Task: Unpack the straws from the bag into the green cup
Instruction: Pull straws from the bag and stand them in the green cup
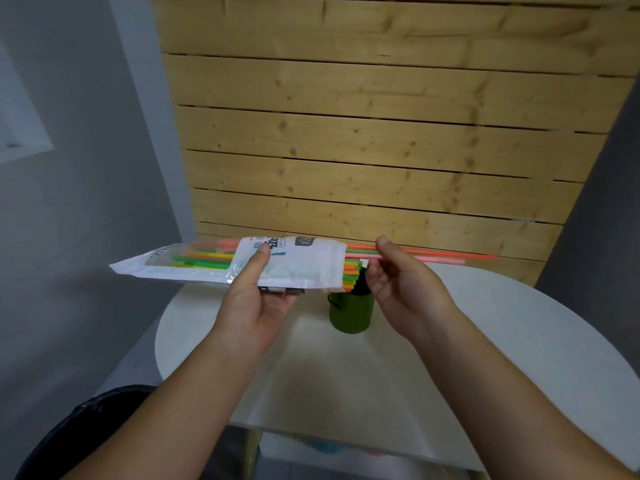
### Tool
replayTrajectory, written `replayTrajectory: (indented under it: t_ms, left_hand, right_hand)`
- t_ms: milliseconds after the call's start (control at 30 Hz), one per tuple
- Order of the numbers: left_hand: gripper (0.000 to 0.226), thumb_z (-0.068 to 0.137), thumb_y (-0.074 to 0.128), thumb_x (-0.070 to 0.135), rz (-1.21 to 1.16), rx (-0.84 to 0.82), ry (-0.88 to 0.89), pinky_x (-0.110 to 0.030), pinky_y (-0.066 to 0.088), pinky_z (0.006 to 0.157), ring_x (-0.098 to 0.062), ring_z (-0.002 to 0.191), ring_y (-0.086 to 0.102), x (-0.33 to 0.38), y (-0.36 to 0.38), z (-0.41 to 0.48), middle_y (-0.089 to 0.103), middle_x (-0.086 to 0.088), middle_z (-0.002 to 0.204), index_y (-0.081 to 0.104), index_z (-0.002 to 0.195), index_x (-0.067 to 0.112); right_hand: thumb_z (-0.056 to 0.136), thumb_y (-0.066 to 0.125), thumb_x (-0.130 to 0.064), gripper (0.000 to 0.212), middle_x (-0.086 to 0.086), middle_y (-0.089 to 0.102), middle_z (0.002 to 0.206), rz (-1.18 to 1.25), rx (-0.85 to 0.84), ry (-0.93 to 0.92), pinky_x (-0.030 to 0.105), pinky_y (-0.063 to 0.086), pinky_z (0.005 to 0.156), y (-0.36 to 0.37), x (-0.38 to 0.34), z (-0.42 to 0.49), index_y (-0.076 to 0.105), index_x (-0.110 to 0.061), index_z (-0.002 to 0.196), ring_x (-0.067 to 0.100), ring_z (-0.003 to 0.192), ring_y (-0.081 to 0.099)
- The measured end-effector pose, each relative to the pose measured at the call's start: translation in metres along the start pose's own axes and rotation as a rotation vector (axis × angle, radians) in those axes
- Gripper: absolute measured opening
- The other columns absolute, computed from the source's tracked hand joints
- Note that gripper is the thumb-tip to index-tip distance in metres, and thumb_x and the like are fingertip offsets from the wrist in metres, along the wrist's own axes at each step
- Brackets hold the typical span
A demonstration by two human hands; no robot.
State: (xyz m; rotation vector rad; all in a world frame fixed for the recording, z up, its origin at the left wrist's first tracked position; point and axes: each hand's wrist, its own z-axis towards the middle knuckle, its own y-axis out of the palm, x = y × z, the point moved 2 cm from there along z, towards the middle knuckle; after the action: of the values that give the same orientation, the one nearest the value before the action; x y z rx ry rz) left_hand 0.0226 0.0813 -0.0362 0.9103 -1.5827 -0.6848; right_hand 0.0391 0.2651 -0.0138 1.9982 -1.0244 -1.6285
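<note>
The left hand (258, 299) grips a white plastic bag of coloured straws (242, 263), held level above a round white table (519, 341). The right hand (405, 289) pinches a few orange and pink straws (436, 256) drawn partway out of the bag's open end. A green metal cup (351, 313) stands on the table just below that opening, between the hands.

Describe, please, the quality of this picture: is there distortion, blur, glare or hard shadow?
Head view: wide-angle distortion splays the sides of the plank wall; light is soft, with no glare or hard shadow on the table; the print on the bag is blurred; the straws in the right hand show clear colours.
</note>
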Motion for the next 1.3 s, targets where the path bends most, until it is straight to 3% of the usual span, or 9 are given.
replayTrajectory:
  t_ms: [100,267,467,633,1067,1300]
  left_hand:
    - [0.027,0.09,0.072,0.009,-0.008,0.013,0.001,-0.053,0.061,0.082,-0.028,0.093,0.077,0.0,0.0,0.004,0.08,-0.011,0.098,0.06,0.113,0.015]
    - [0.034,0.089,0.073,0.008,-0.06,0.041,0.011,-0.051,0.062,0.078,-0.029,0.089,0.077,0.002,-0.004,0.014,0.08,-0.013,0.095,0.057,0.118,0.014]
    - [0.036,0.09,0.072,0.01,-0.045,0.064,0.03,-0.054,0.06,0.086,-0.028,0.093,0.077,-0.002,-0.014,0.028,0.079,-0.012,0.099,0.058,0.123,0.012]
    - [0.032,0.092,0.07,0.012,-0.019,0.085,0.035,-0.05,0.06,0.087,-0.026,0.099,0.075,-0.001,-0.024,0.037,0.079,-0.009,0.1,0.059,0.122,0.012]
    - [0.031,0.091,0.071,0.012,0.023,0.107,0.016,-0.048,0.059,0.09,-0.026,0.098,0.075,-0.004,-0.029,0.036,0.079,-0.009,0.099,0.059,0.12,0.014]
    - [0.034,0.09,0.073,0.011,0.019,0.11,0.005,-0.046,0.063,0.074,-0.026,0.09,0.078,-0.006,-0.027,0.032,0.08,-0.01,0.095,0.059,0.121,0.014]
  right_hand:
    - [0.088,0.072,-0.008,0.018,0.01,0.061,0.081,0.112,0.02,0.024,0.017,0.054,0.053,-0.002,-0.003,0.004,0.065,0.0,0.103,0.011,0.059,0.058]
    - [0.091,0.069,-0.009,0.023,0.009,0.065,0.083,-0.027,0.072,-0.113,0.018,0.054,0.054,-0.015,-0.024,0.014,0.066,0.004,0.11,0.01,0.061,0.061]
    - [0.089,0.069,-0.006,0.008,0.008,0.065,0.08,-0.067,0.1,-0.163,0.016,0.052,0.053,-0.045,-0.072,0.026,0.066,0.001,0.088,0.011,0.061,0.06]
    - [0.09,0.069,-0.006,0.008,0.007,0.065,0.081,-0.114,0.144,-0.201,0.015,0.052,0.053,-0.069,-0.095,0.029,0.065,0.001,0.088,0.011,0.062,0.058]
    - [0.092,0.067,-0.006,0.009,0.008,0.059,0.077,-0.406,0.225,-0.392,0.017,0.048,0.05,-0.089,-0.122,0.024,0.062,-0.004,0.084,0.013,0.059,0.053]
    - [0.091,0.07,-0.012,0.015,0.007,0.057,0.066,-0.717,0.12,-0.451,0.023,0.05,0.058,-0.056,-0.099,0.023,0.066,-0.003,0.081,0.013,0.058,0.055]
